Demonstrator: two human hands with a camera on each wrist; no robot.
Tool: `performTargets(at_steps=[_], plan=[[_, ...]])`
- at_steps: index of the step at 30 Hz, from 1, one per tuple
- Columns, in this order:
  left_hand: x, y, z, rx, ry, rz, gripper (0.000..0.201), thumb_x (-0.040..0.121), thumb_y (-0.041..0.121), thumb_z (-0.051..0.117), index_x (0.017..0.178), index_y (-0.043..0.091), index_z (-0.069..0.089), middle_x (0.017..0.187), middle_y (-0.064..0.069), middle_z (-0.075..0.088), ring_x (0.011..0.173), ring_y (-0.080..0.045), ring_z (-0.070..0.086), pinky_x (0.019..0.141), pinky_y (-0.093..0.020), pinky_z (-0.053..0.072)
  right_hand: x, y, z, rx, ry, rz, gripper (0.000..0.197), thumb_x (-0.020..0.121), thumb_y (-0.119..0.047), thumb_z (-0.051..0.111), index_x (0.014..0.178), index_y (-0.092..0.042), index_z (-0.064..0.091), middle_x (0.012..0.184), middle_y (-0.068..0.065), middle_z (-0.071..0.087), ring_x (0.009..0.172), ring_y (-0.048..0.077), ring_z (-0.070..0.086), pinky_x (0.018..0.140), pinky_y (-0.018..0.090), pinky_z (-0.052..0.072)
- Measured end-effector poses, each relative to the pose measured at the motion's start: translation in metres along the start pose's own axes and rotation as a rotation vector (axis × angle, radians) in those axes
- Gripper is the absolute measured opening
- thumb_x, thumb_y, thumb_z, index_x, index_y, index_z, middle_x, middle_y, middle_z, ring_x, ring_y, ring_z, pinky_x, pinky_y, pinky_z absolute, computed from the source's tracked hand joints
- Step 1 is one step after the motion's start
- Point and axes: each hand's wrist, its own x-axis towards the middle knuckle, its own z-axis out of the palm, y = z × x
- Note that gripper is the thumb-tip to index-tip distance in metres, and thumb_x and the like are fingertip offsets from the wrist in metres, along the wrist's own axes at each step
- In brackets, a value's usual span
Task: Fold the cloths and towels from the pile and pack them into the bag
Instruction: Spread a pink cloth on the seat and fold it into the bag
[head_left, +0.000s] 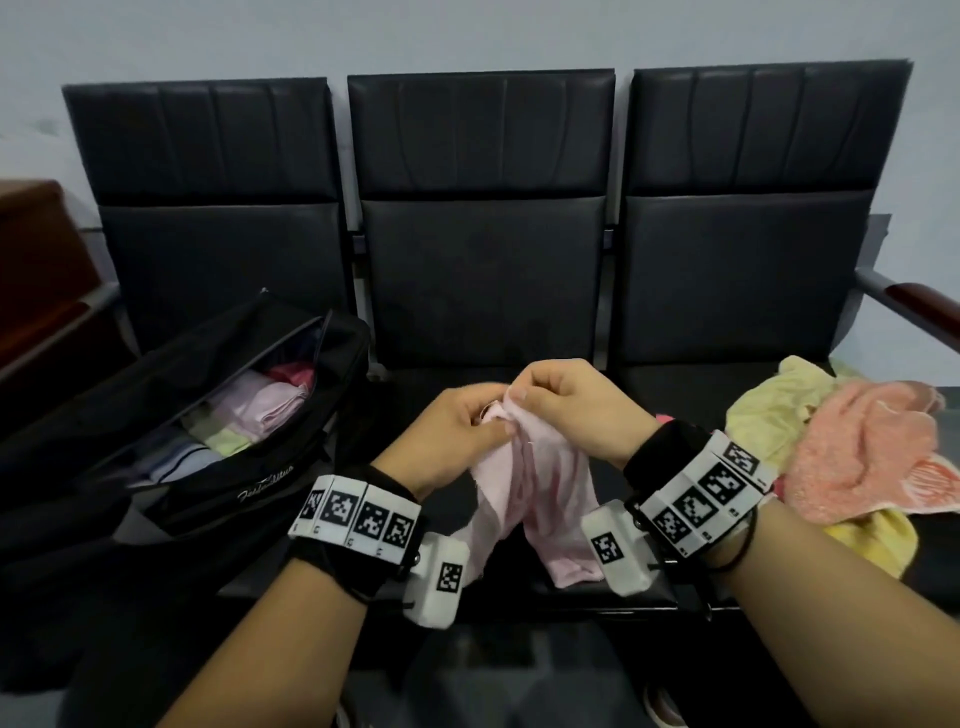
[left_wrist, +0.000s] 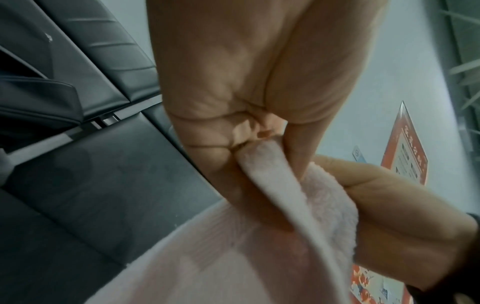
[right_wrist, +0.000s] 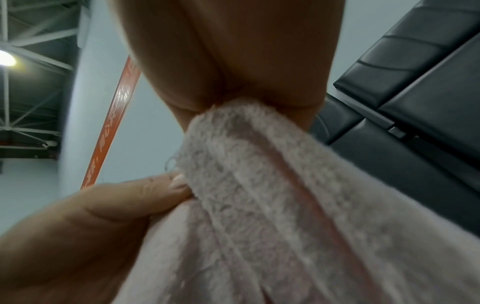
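Note:
A pale pink towel (head_left: 524, 493) hangs above the middle seat, bunched at its top between both hands. My left hand (head_left: 457, 436) pinches its upper edge and my right hand (head_left: 561, 405) grips the same top edge beside it. The left wrist view shows my left hand (left_wrist: 249, 123) curled over the pink towel (left_wrist: 259, 246). Seen from the right wrist, the pink towel (right_wrist: 259, 195) runs up into my right hand (right_wrist: 233, 72). A black bag (head_left: 171, 467) lies open on the left seat with folded cloths (head_left: 260, 410) inside. The pile (head_left: 841, 447) of yellow and coral towels lies on the right seat.
Three black padded seats (head_left: 483, 270) stand in a row against a pale wall. A metal armrest (head_left: 914, 301) with a wooden top juts out at the far right. A brown wooden piece (head_left: 36, 270) stands at the left edge.

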Motion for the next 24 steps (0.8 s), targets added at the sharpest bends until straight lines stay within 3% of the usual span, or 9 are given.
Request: performTargets(at_steps=[3,5,9,13,16,18,22,24], plan=[[-0.003,-0.004,0.001,0.042,0.030,-0.004,0.014,0.093,0.007,0.064,0.102,0.010,0.074,0.094,-0.016,0.073,0.084,-0.022,0.069,0.077,-0.040,0.055,-0.004,0.005,0.000,0.008,-0.010,-0.003,0.014,0.093,-0.022,0.066,0.086,-0.010,0.070,0.076,0.014,0.068,0.067,0.015,0.058,0.067,0.033,0.051],[-0.002,-0.008,0.001,0.009,0.149,-0.023,0.010,0.093,0.007,0.065,0.097,0.009,0.074,0.092,-0.017,0.073,0.081,-0.020,0.067,0.076,-0.041,0.054,-0.007,0.013,0.003,0.021,0.004,-0.006,0.015,0.090,-0.023,0.070,0.085,-0.010,0.068,0.065,0.006,0.059,0.061,0.013,0.050,0.059,0.028,0.043],[0.001,-0.013,-0.008,-0.062,0.411,-0.020,0.014,0.092,0.003,0.061,0.089,0.011,0.072,0.085,-0.009,0.072,0.079,-0.014,0.065,0.074,-0.036,0.053,-0.015,0.043,0.010,-0.033,-0.020,0.027,0.024,0.087,-0.019,0.074,0.076,-0.001,0.060,0.059,-0.009,0.048,0.055,0.006,0.041,0.054,0.021,0.035],[-0.001,-0.019,-0.029,-0.114,0.593,-0.019,0.017,0.093,0.004,0.060,0.091,0.015,0.072,0.084,-0.003,0.071,0.080,-0.012,0.064,0.075,-0.033,0.054,-0.029,0.074,0.013,-0.092,-0.103,0.090,0.027,0.087,-0.020,0.073,0.076,0.002,0.060,0.064,0.002,0.052,0.060,0.010,0.046,0.058,0.028,0.039],[-0.004,-0.024,-0.050,-0.146,0.752,0.005,0.023,0.093,0.004,0.058,0.086,0.021,0.071,0.079,0.005,0.070,0.073,-0.005,0.064,0.069,-0.025,0.054,-0.034,0.093,0.004,-0.163,-0.067,0.122,0.015,0.088,-0.018,0.071,0.081,-0.006,0.068,0.073,0.012,0.066,0.064,0.012,0.054,0.065,0.036,0.049],[-0.005,-0.027,-0.064,-0.160,0.824,0.012,0.022,0.093,0.004,0.056,0.087,0.021,0.070,0.077,0.007,0.068,0.070,-0.002,0.063,0.064,-0.020,0.053,-0.037,0.103,-0.002,-0.243,-0.038,0.144,0.008,0.089,-0.020,0.070,0.082,-0.015,0.070,0.078,0.007,0.071,0.068,0.015,0.062,0.072,0.038,0.052],[-0.010,-0.033,-0.088,-0.150,0.923,0.021,0.023,0.092,0.008,0.056,0.084,0.025,0.070,0.078,0.009,0.068,0.070,-0.001,0.063,0.062,-0.018,0.051,-0.043,0.119,-0.013,-0.385,0.013,0.187,0.020,0.090,-0.021,0.066,0.073,-0.031,0.062,0.069,-0.005,0.066,0.064,0.007,0.061,0.060,0.022,0.047],[-0.011,-0.036,-0.097,-0.124,0.957,0.002,0.020,0.090,0.012,0.056,0.084,0.026,0.070,0.081,0.007,0.068,0.075,-0.005,0.063,0.066,-0.022,0.052,-0.044,0.125,-0.018,-0.420,0.049,0.202,0.020,0.090,-0.019,0.065,0.075,-0.032,0.061,0.069,-0.008,0.063,0.067,0.005,0.059,0.062,0.022,0.042]])
